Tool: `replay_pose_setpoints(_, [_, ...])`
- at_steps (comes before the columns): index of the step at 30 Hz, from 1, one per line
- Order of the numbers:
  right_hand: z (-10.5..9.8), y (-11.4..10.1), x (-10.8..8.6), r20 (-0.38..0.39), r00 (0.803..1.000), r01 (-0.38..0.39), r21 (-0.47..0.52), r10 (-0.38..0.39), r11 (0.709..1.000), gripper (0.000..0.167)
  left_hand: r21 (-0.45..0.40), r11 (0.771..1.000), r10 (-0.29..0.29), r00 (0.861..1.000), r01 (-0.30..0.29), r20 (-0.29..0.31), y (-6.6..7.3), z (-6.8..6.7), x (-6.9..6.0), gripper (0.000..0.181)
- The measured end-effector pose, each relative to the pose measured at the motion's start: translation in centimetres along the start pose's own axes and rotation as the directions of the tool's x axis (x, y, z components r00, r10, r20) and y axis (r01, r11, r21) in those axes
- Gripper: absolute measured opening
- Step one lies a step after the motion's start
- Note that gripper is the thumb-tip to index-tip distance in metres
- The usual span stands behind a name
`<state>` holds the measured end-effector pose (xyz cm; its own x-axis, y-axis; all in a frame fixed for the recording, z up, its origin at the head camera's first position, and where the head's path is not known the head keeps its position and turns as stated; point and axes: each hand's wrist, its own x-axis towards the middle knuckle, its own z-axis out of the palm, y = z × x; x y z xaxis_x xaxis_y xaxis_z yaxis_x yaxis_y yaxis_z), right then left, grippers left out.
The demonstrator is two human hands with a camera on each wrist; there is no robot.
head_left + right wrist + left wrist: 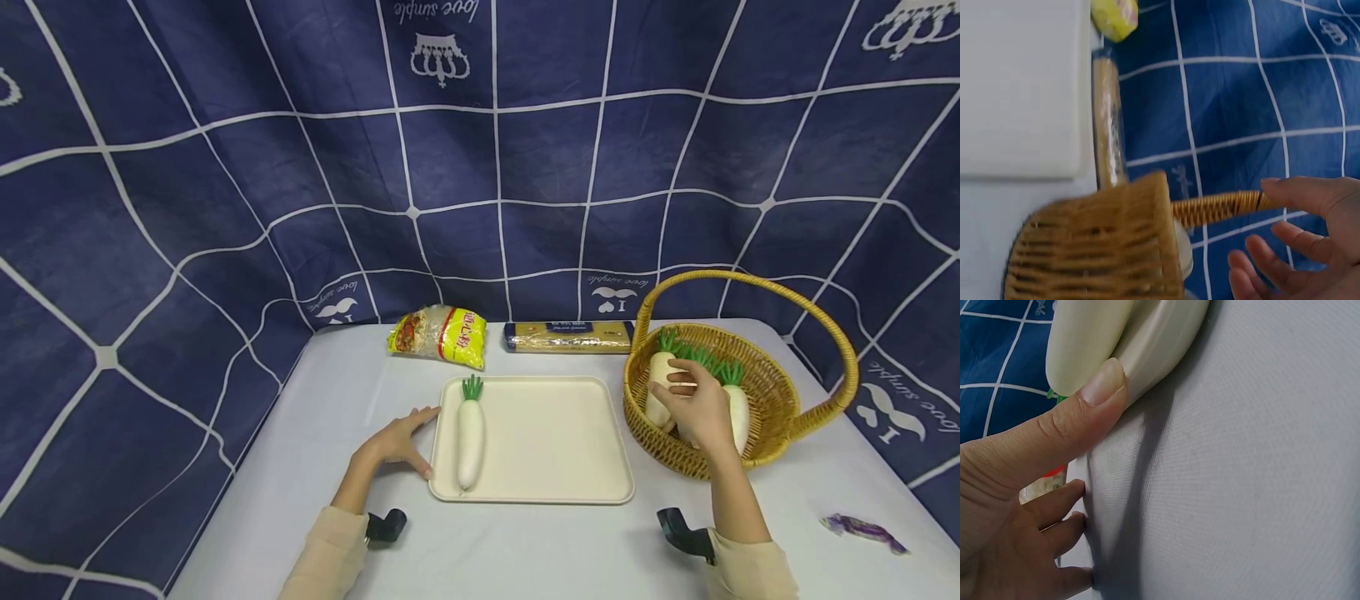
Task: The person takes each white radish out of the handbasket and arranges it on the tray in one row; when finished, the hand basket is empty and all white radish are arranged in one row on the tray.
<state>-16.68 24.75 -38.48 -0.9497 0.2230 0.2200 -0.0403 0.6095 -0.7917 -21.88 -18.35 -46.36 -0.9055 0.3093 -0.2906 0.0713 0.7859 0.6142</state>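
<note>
A white radish (471, 442) with green leaf stubs lies lengthwise along the left side of a cream tray (555, 442). My left hand (393, 442) is at the tray's left edge, fingers spread; in the left wrist view its thumb (1094, 400) touches the rim beside the radish. Over a wicker basket (678, 457) hangs my right hand (705, 408), fingers loosely bent. In the right wrist view nothing is between its fingers. Several white radishes with green tops lie inside; one (658, 387) is left of the hand, another (738, 417) right of it, others partly hidden.
Behind the tray are a yellow food packet (442, 335) and a long pack of noodles (568, 337). The basket's tall handle (840, 367) arches up and to the right. A purple wrapped candy (864, 532) lies at the right front. Blue checked cloth (540, 167) hangs behind the table.
</note>
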Motion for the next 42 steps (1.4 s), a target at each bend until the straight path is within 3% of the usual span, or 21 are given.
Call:
replay_pose_setpoints(7, [-1.5, 1.5, 0.4, -0.017, 0.996, -0.094, -0.089, 0.092, 0.992, 0.058, 0.012, 1.000, -0.004, 1.000, 0.004, -0.001, 0.1, 0.0, 0.2, 0.111])
replay_pose_setpoints(17, [-3.2, 3.5, 1.0, 0.081, 0.988, -0.123, -0.127, 0.134, 0.984, 0.069, 0.016, 1.000, -0.002, 1.000, 0.002, -0.001, 0.2, 0.0, 0.3, 0.111])
replay_pose_setpoints(30, [-3.2, 5.1, 1.7, 0.197, 0.942, -0.237, -0.186, 0.273, 0.953, 0.080, 0.018, 1.000, -0.002, 1.000, 0.002, 0.002, 0.1, 0.0, 0.1, 0.110])
replay_pose_setpoints(42, [-3.0, 5.8, 2.0, 0.235, 0.917, -0.280, -0.193, 0.322, 0.940, 0.087, 0.014, 1.000, -0.008, 1.000, 0.008, -0.004, 0.1, 0.0, 0.0, 0.111])
